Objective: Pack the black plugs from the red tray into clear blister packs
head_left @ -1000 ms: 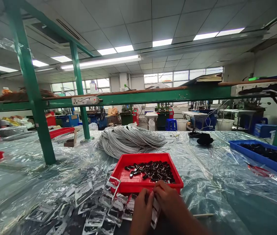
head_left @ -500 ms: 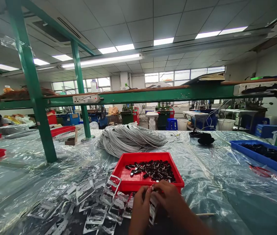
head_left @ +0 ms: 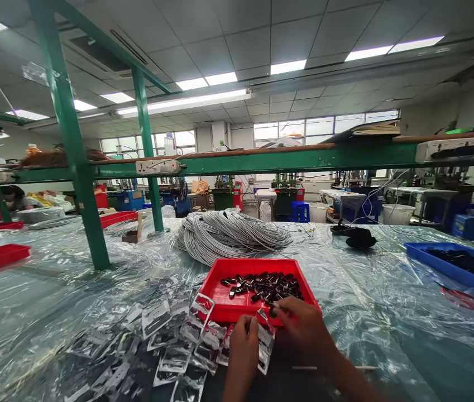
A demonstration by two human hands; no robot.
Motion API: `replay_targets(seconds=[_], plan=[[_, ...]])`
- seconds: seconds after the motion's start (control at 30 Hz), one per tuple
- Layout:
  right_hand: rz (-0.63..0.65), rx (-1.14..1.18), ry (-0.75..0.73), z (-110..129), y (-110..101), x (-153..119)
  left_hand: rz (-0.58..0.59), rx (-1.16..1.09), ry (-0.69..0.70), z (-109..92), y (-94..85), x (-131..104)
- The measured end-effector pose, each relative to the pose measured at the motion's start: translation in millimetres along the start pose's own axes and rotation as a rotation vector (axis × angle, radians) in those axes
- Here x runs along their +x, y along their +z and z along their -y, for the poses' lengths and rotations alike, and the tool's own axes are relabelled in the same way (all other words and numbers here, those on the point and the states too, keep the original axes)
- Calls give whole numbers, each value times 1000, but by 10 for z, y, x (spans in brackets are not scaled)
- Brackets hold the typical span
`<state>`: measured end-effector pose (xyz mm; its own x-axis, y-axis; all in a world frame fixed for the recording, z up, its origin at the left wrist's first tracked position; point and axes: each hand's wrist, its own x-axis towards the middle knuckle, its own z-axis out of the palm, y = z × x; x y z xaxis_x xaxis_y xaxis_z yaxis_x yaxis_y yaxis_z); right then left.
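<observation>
My left hand (head_left: pixel 244 340) is closed in a pinch on a small plastic packet (head_left: pixel 266 341), which hangs at its right side in front of the tray. A little to the right, my right hand (head_left: pixel 303 324) is closed at the near rim of the red tray (head_left: pixel 215 279). Between its fingertips shows a small black piece (head_left: pixel 273 310), like the shiny black pieces (head_left: pixel 278 286) heaped in the tray. More flat packets with pale edges and dark contents (head_left: pixel 173 357) lie in a loose pile left of my hands.
Behind the tray lies a big coil of grey cable (head_left: pixel 232 237). A blue tray (head_left: pixel 429 259) with black items stands at the right, red-handled tool (head_left: pixel 463 298) beside it. A green post (head_left: pixel 90 223) rises at the left. Thin sticks (head_left: pixel 304 368) lie near my right forearm.
My right hand has moved away from my left, to the right, and a black piece now shows at its fingertips. The whole view has shifted slightly leftward.
</observation>
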<state>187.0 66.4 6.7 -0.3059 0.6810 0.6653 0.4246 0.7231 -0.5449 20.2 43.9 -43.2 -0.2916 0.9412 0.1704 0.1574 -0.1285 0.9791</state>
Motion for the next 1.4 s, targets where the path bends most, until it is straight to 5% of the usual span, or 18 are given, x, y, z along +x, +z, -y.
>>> replay_targets(seconds=[0.1,0.17,0.37,0.6,0.93,1.13,1.2,1.33,1.4], plan=[[-234,-108,106,-133,22,81,62,-70,-53,-27,-26,29],[-262,-205,134,-184,40,99,104,-131,-57,-78,-33,26],[188,155,336,7,44,41,168,-291,-32,-229,-41,-42],[129,437,380,77,36,55,187,-158,81,-309,-48,-130],[149,522,392,15,58,21,185,-286,29,-292,-25,-124],[326,959,684,47,208,-38,259,-385,99,-496,-124,-214],[337,834,673,52,207,-35,253,-333,98,-501,-142,-205],[30,182,358,82,96,-6,106,-167,101,-440,-115,-160],[98,70,227,103,47,0,103,-124,96,-427,-101,-153]])
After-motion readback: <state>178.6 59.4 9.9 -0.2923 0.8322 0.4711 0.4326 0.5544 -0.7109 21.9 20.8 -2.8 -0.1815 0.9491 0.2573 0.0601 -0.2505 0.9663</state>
